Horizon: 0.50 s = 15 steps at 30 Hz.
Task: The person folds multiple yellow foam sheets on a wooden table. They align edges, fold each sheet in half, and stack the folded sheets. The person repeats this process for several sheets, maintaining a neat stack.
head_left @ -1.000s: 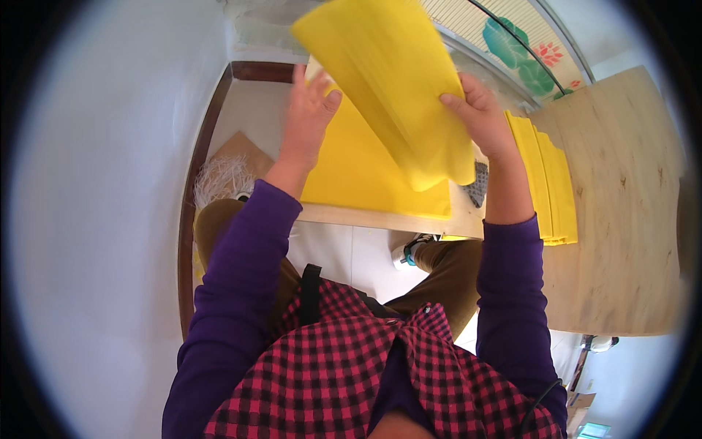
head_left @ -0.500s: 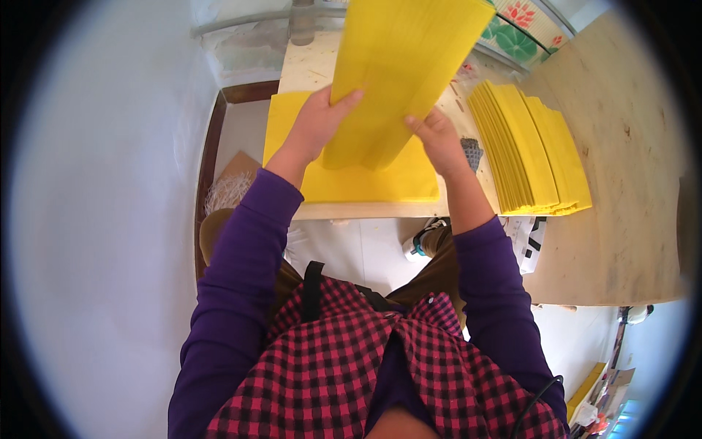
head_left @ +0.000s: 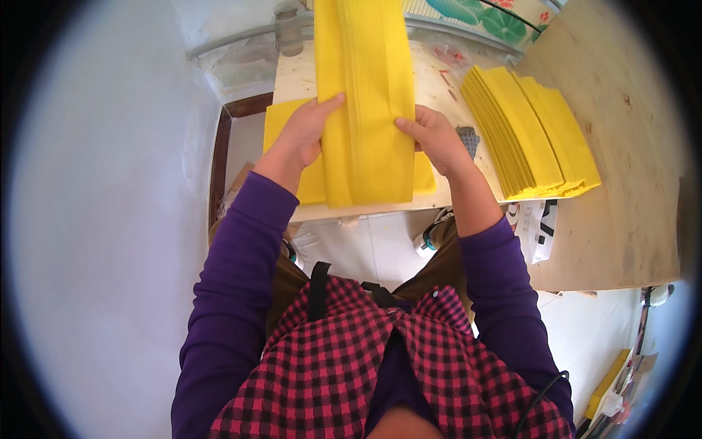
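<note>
- The left hand (head_left: pixel 303 139) pinched the left edge of a long folded yellow sheet bundle (head_left: pixel 365 102), thumb on top and fingers underneath; the right hand (head_left: pixel 435 139) clamped the opposite edge in the same way. The hands were apart, one on each side of the bundle.
- The bundle stood lengthwise away from the person, over the pale worktop (head_left: pixel 439 73), its near end above a flat yellow sheet (head_left: pixel 289 124) lying on the worktop.
- To the right, well apart from the hands, lay a fanned stack of folded yellow sheets (head_left: pixel 534 139), close to the worktop's near edge.
- Risk: the grip sat only at the near end, so the far end was unsupported and could have sagged or splayed, letting the folds slip out of line.
- Risk: the layers looked thin and smooth; uneven pressure from one hand could have skewed the bundle or let inner sheets slide out.
- Risk: the flat sheet below overhung the worktop's near edge slightly, as far as could be told, and a dragging wrist could have pulled it off towards the lap.
- Risk: a sweep of the right forearm could have knocked the fanned stack askew.
</note>
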Tool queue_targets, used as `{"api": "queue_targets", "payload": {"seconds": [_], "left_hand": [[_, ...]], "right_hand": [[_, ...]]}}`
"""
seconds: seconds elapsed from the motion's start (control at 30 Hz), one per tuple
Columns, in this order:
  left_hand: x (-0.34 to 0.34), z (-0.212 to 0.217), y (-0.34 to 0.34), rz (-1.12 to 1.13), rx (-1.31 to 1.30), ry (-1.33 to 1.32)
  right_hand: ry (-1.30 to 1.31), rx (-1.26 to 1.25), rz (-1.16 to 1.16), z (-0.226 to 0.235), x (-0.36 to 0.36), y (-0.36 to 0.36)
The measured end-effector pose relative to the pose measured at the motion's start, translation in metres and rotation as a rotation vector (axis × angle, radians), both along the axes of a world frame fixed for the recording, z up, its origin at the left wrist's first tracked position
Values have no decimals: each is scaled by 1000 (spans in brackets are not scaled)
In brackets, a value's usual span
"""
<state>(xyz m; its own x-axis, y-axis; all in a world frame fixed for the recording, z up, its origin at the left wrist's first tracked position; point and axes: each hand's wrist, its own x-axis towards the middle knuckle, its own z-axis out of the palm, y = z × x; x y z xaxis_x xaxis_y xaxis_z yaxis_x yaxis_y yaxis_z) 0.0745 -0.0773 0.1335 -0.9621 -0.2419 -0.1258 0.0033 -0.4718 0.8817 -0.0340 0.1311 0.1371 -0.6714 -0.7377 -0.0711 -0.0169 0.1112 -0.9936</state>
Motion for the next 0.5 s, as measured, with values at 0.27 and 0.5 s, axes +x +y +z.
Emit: {"api": "queue_targets", "payload": {"seconds": [0.27, 0.5], "left_hand": [[-3, -92, 26, 144, 58, -217], [10, -117, 30, 448, -429, -233]], "right_hand": [[-79, 343, -150, -89, -8, -7], [201, 306, -308, -107, 9, 6]]}}
